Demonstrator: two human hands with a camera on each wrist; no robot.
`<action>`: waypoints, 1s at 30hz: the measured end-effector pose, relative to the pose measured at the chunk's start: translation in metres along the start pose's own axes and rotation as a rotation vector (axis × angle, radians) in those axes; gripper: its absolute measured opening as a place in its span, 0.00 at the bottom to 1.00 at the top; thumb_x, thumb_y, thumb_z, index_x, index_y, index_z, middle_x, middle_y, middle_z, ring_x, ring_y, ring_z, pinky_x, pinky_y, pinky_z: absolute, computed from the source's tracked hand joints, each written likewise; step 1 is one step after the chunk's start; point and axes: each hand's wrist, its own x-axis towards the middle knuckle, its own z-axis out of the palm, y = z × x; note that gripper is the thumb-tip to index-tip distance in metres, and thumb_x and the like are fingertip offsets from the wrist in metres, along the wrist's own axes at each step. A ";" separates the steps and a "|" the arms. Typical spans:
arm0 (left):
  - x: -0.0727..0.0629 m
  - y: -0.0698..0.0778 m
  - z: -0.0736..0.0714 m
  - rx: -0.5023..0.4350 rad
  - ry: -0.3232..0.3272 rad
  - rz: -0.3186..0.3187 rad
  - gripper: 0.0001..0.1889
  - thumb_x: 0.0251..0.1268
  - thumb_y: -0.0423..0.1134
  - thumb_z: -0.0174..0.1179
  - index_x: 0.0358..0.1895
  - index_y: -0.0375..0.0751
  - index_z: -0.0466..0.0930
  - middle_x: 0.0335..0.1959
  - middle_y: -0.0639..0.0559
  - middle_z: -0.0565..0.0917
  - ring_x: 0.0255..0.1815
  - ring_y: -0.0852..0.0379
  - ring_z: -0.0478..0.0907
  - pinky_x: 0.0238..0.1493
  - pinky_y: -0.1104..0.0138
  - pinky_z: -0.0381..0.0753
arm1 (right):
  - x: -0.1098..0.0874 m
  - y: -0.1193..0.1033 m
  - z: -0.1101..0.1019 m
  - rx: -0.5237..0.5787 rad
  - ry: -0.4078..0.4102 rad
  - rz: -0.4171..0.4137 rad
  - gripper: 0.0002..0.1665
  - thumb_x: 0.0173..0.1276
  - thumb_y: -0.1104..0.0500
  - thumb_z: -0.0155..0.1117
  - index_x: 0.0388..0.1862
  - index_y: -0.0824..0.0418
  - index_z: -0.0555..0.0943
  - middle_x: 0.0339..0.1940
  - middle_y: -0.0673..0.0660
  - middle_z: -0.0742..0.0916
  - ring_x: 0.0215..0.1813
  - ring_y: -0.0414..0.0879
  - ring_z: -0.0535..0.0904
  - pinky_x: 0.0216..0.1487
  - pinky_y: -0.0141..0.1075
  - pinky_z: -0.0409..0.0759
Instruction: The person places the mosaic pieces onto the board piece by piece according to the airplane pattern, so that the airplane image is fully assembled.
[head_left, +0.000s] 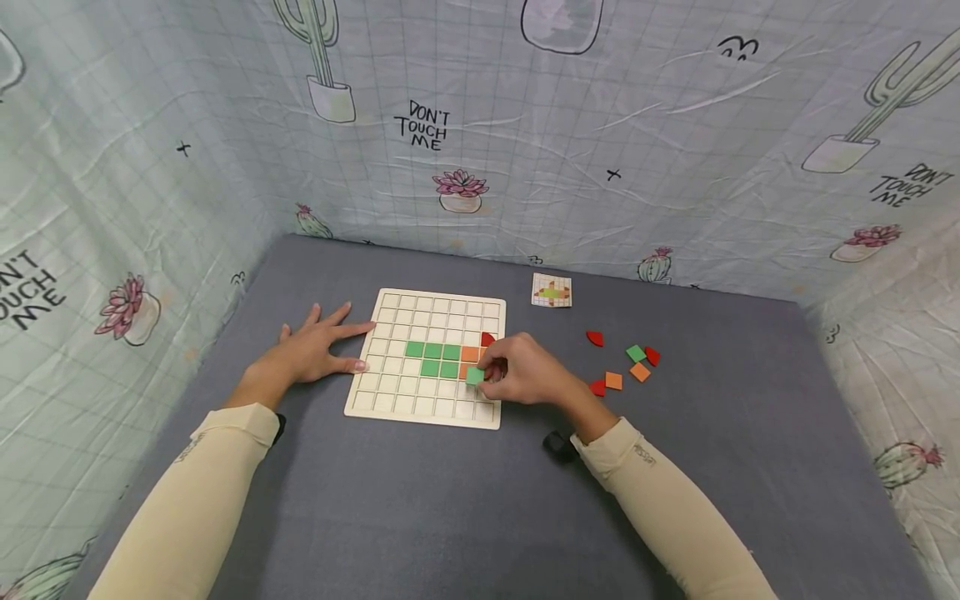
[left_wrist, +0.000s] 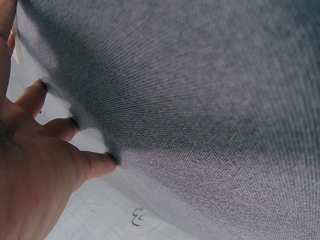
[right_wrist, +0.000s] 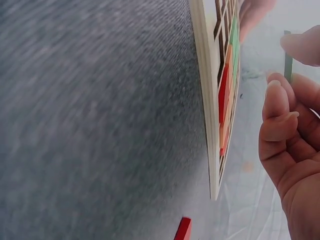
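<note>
A pale wooden grid board (head_left: 382, 396) lies on the grey cloth. My left hand (head_left: 303, 352) rests at its left side with fingers spread, the thumb and index finger touching the board's edge. In the left wrist view, the other fingertips (left_wrist: 102, 164) press on the cloth. Over the board's right part, my right hand (head_left: 536, 375) pinches a green square tile (head_left: 475, 377); the right wrist view shows this thin tile (right_wrist: 288, 65) edge-on, raised off the board. Green tiles (head_left: 432, 350) fill several cells, with orange tiles (head_left: 470, 354) and a red rounded piece (head_left: 487, 339) beside them. The right hand hides some cells.
Right of the board lie loose pieces: red ones (head_left: 595, 338), orange squares (head_left: 613, 381) and a green square (head_left: 636, 353). A small pattern card (head_left: 551, 291) lies behind the board's right corner. Patterned fabric (head_left: 495, 125) hangs round the table's back and sides.
</note>
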 end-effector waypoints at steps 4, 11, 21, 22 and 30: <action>0.000 0.000 0.000 -0.005 0.001 0.000 0.45 0.65 0.68 0.65 0.83 0.66 0.58 0.89 0.42 0.41 0.85 0.22 0.28 0.69 0.17 0.32 | 0.005 -0.002 0.002 -0.022 -0.001 -0.015 0.03 0.60 0.63 0.74 0.34 0.60 0.90 0.27 0.49 0.89 0.28 0.33 0.79 0.33 0.28 0.80; -0.001 0.000 0.000 -0.001 -0.003 0.005 0.45 0.64 0.69 0.64 0.83 0.66 0.58 0.89 0.42 0.41 0.85 0.22 0.28 0.69 0.17 0.33 | 0.015 -0.007 0.006 -0.022 -0.014 -0.013 0.03 0.60 0.63 0.73 0.34 0.60 0.89 0.26 0.49 0.88 0.28 0.32 0.78 0.34 0.27 0.79; 0.000 0.000 0.001 0.003 -0.001 0.004 0.45 0.65 0.68 0.65 0.83 0.67 0.58 0.89 0.43 0.41 0.85 0.22 0.28 0.69 0.17 0.33 | 0.029 -0.011 0.012 -0.045 -0.039 -0.025 0.04 0.61 0.61 0.74 0.34 0.60 0.89 0.25 0.48 0.88 0.28 0.32 0.78 0.35 0.27 0.79; 0.000 0.000 0.001 0.003 0.000 0.002 0.45 0.65 0.68 0.65 0.83 0.67 0.58 0.89 0.43 0.41 0.85 0.22 0.28 0.70 0.17 0.33 | 0.029 -0.011 0.013 -0.046 -0.041 -0.023 0.03 0.61 0.61 0.74 0.33 0.60 0.89 0.25 0.48 0.87 0.28 0.32 0.78 0.35 0.27 0.79; -0.001 -0.001 0.003 -0.001 0.009 0.003 0.44 0.65 0.67 0.65 0.83 0.67 0.58 0.89 0.43 0.41 0.85 0.22 0.29 0.70 0.17 0.34 | 0.036 -0.012 0.019 -0.059 -0.051 -0.010 0.02 0.59 0.62 0.74 0.30 0.58 0.87 0.23 0.47 0.86 0.27 0.32 0.77 0.35 0.26 0.78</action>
